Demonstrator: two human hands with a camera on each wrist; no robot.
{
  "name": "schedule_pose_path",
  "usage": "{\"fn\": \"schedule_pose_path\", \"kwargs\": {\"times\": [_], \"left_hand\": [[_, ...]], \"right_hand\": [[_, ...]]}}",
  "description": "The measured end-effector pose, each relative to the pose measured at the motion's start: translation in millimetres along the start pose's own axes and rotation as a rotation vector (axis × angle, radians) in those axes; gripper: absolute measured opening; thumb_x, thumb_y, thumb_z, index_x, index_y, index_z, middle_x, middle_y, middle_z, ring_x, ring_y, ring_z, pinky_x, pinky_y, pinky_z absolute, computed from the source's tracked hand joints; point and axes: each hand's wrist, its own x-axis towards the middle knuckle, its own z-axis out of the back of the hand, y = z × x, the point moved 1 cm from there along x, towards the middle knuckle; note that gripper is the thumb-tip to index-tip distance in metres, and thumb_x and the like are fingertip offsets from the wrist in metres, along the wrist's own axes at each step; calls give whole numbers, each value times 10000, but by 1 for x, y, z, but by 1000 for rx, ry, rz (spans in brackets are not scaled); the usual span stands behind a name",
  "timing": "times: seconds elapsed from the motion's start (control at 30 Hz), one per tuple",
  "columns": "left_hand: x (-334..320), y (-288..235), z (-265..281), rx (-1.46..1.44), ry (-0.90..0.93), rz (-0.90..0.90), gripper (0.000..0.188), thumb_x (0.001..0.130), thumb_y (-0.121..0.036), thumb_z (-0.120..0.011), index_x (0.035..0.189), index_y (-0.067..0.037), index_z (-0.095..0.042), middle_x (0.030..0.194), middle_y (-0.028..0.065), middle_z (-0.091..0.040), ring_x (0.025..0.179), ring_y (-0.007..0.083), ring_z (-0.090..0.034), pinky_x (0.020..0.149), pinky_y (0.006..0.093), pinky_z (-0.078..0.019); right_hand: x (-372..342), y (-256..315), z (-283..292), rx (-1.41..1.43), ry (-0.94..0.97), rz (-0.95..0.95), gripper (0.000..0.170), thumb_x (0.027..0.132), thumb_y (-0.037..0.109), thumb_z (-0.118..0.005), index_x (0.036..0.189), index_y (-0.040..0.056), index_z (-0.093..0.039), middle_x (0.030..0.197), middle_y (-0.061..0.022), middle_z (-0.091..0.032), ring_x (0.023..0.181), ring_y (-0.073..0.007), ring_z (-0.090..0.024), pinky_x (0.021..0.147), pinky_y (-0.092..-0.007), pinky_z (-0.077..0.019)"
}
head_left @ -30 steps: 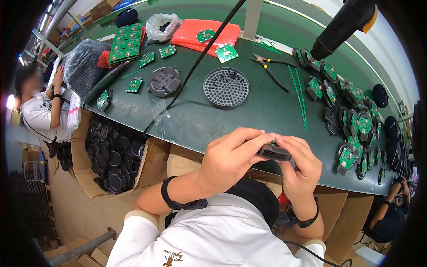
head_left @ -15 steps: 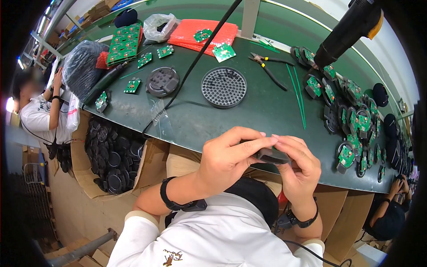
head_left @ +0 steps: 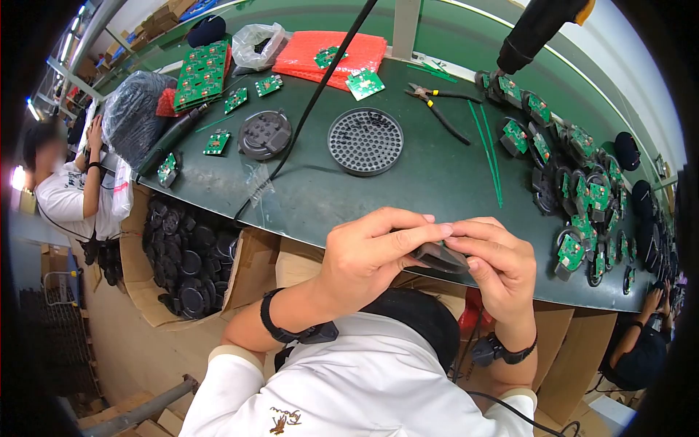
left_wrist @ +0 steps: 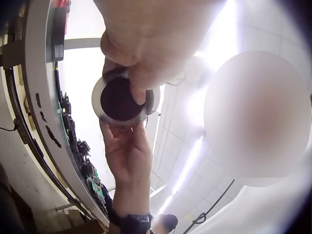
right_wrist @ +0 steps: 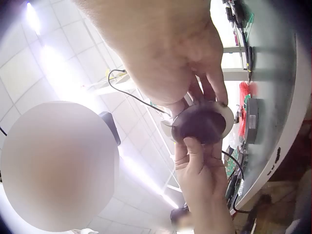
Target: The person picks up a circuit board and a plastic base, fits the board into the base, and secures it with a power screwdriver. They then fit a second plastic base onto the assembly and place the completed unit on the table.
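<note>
Over the bench's near edge, both hands hold a round, dark housing (head_left: pixel 443 261) in front of the body. My left hand (head_left: pixel 370 251) grips its left side, the fingers reaching across the top. On the other side my right hand (head_left: pixel 502 266) grips it with the thumb low and fingers over the top. In the left wrist view the housing (left_wrist: pixel 117 100) shows a dark round face inside a pale rim, a thumb pressed on it. The right wrist view shows the same face of the housing (right_wrist: pixel 202 126) from below. Its upper side is mostly hidden by fingers.
On the green bench (head_left: pixel 306 207) sit a perforated round tray (head_left: pixel 366 172), a black round housing (head_left: pixel 264 135), cutting pliers (head_left: pixel 449 124) and green circuit boards (head_left: pixel 216 142). Housings with boards (head_left: pixel 582 197) pile up at right. A dark power tool (head_left: pixel 539 33) hangs above. A carton (head_left: pixel 251 269) holds black housings.
The housing has tilted in the hands; its slotted edge, visible a second ago, is turned from view. The right hand has shifted slightly right. The hanging tool has swung up and left.
</note>
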Motion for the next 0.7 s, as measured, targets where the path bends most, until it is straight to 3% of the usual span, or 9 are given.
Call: {"fn": "schedule_pose_path", "kwargs": {"times": [0.7], "left_hand": [[4,-1,1,-12,26,17,433,773,30,-849,1191,-69,-799,1127,142,-775,1062,276,-777,869,340,-661]], "right_hand": [[-4,2,-4,-21,-66,-35,193,914,30,-758,1095,-8,-813,1171,-157,-783,1019,-300,-733,879,-370,-584]]}}
